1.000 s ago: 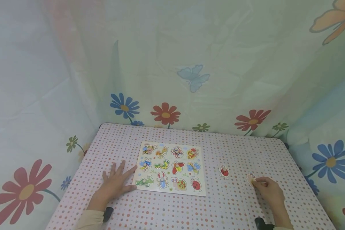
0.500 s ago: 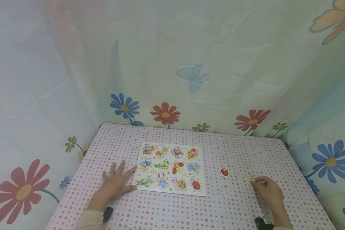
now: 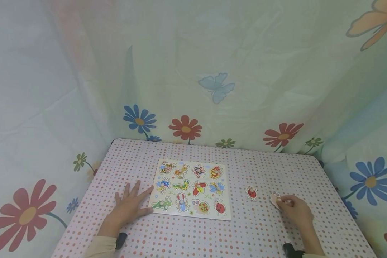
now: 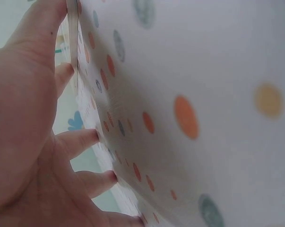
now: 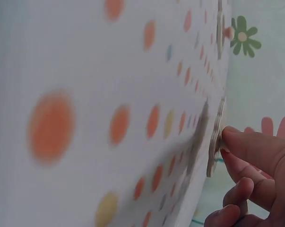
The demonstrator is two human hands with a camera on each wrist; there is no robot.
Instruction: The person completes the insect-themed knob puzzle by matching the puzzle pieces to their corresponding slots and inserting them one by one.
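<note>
My left hand lies with spread fingers on the dotted table, its thumb and index finger touching the left edge of a pegged insect puzzle board. In the left wrist view, the board's edge meets those fingertips. Off to the right, my right hand pinches a small pale puzzle piece between thumb and fingers. Fingers partly cover its picture. The right wrist view has this puzzle piece tilted just above the table, over its shadow. A ladybug puzzle piece lies between the board and my right hand.
The spotted tabletop extends around the board. Behind it hangs a curtain printed with flowers and butterflies, which also closes in both sides. Pictures of insects in rows cover the board, several with knobs.
My right hand has shifted slightly left with the pinched puzzle piece, which now sits nearer the ladybug puzzle piece and is turned a little. My left hand and the board have stayed put.
</note>
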